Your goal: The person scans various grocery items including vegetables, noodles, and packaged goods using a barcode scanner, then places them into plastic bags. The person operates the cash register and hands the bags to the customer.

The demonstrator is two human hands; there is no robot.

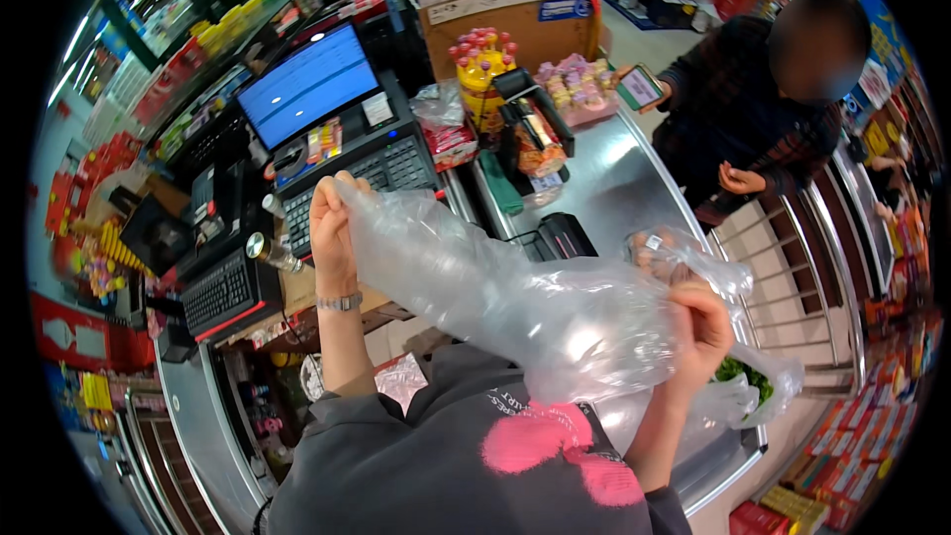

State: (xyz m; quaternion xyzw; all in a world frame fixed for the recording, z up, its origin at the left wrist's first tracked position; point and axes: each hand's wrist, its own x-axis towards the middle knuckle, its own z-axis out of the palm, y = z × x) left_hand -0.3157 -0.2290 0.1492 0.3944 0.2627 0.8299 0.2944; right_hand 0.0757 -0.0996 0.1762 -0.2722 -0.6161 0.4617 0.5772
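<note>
A clear plastic bag [513, 297] stretches across in front of my chest, held up above the counter. My left hand [334, 234] pinches one end of it, and my right hand [702, 327] grips the other end. Behind my right hand, a clear bag of brown round items [657, 249] rests on the metal counter [624, 178]. Below that hand, another thin plastic bag [732, 401] has green leaves [754, 383] showing inside. A black handheld device [565, 235] lies on the counter just beyond the stretched bag.
Left of me stand a lit monitor [308, 85], a keyboard [386, 167] and a glass bottle [271, 251]. A lollipop tub [483, 82] and a black bin [539, 122] stand at the back. Across the counter, a person [750, 111] holds a phone [639, 88]. Metal rails [825, 267] run beyond the counter.
</note>
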